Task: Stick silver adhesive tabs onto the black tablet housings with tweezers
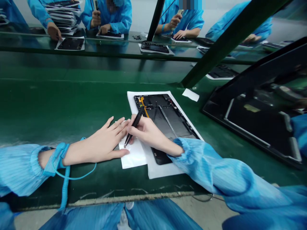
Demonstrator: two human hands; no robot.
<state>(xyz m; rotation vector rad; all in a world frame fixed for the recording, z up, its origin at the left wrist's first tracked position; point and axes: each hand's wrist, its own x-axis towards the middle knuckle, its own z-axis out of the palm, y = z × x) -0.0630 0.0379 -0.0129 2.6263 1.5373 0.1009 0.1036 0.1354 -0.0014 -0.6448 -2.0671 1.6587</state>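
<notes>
My left hand (pixel 103 143) lies flat, fingers stretched out, on a small white sheet (pixel 133 156) on the green belt. My right hand (pixel 146 132) is closed round black tweezers (pixel 134 126), gripped like a pen, with the tips touching the small sheet just beside my left fingertips. Under my right wrist lies an opened tablet chassis (pixel 168 118), black inside with an orange flex cable, resting on a larger white sheet (pixel 163 169). A blue wrist strap with a coiled cord (pixel 63 172) is on my left wrist.
A green conveyor belt (pixel 59 105) runs across. A dark slanted frame and screen (pixel 261 124) stand at right. A small white scrap (pixel 190 95) lies behind the tablet. Across the belt, people in blue coats work on other tablets (pixel 154 48); a stack of sheets (pixel 62 14) is far left.
</notes>
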